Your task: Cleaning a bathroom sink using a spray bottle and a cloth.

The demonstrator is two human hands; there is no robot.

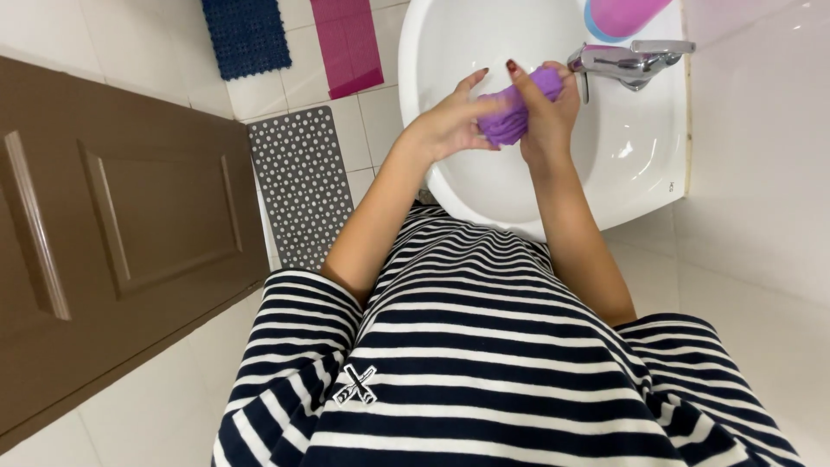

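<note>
Striped dress [484, 380] nearest | left hand [450, 121] and right hand [549, 112] both clenched around purple cloth [516, 111], held over white sink [484, 186] bowl | chrome faucet [627, 60] at sink's far edge | pink cup [622, 13] beyond

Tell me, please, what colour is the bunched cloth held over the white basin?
Purple bunched cloth, clearest in the head view.

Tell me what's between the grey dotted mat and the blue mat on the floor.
Only bare white floor tile separates the grey dotted mat from the blue mat, as the head view shows.
</note>
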